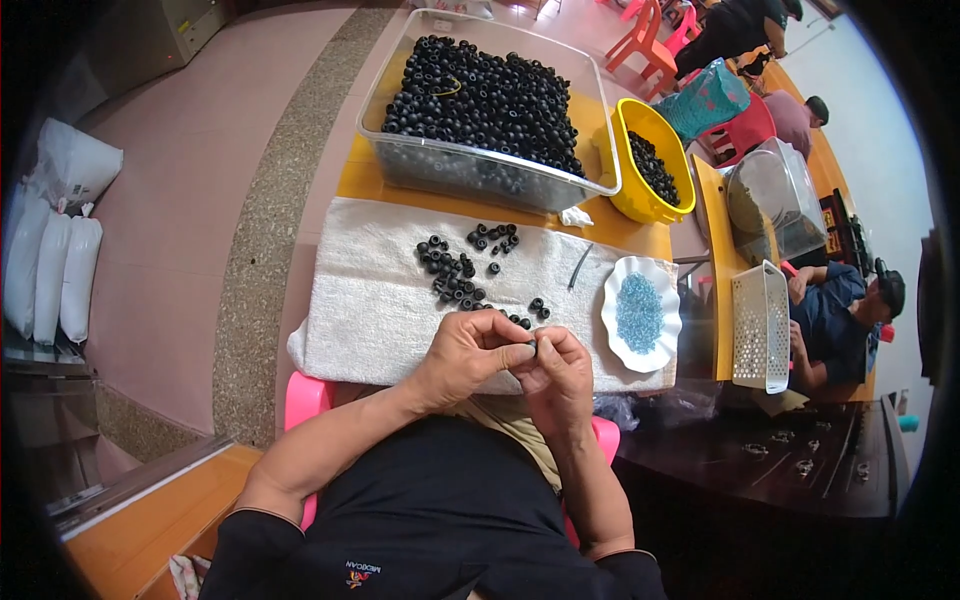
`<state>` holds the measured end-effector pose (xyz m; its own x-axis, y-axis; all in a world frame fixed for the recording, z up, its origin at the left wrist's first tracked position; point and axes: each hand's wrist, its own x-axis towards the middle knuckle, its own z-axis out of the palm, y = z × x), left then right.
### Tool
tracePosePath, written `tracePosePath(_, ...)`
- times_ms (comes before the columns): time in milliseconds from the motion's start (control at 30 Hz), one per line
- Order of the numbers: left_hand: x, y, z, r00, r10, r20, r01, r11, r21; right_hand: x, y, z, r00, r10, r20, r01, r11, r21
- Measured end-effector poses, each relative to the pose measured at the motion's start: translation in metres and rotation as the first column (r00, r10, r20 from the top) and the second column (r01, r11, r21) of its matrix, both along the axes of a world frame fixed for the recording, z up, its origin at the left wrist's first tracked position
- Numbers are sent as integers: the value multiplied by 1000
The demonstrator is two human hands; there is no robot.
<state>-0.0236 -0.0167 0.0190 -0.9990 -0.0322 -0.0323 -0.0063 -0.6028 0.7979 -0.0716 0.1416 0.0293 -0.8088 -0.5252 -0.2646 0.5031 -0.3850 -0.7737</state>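
Note:
My left hand and my right hand meet over the near edge of a white towel. Thumbs and fingertips of both pinch one small dark part, mostly hidden by the fingers; it looks like the loose black pieces close by. Those small hollow black caps lie scattered on the towel just beyond my hands. To the right, a white scalloped plate holds many tiny clear-blue pieces. Between the caps and the plate lies a thin dark rod.
Beyond the towel stands a clear plastic bin full of black caps, beside a yellow tub with more. A white perforated basket and a person in dark blue are at right. White sacks stand on the left.

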Motion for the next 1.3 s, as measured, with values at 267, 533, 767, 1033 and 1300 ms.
tracePosePath(267, -5, 5, -8, 1000, 19, 5, -19, 999, -37, -3, -3, -2, 1000, -4, -22, 4, 1000, -4)
tracePosePath(533, -6, 6, -11, 978, 59, 202, -114, 956, 271, -9, 1, -14, 714, 144, -685, 199, 897, 395)
tracePosePath(767, -3, 14, -15, 959, 50, 278, -139, 940, 311, -9, -10, -14, 113, 251, -961, 610, 746, 266)
tracePosePath(1033, 0, 17, -10, 954, 51, 295, -140, 947, 290, -11, -11, -16, 31, 239, -970, 653, 730, 201)
tracePosePath(1300, -1, 19, -8, 984, 81, 160, -110, 977, 183, -17, -3, -11, 134, 226, -965, 584, 769, 261)
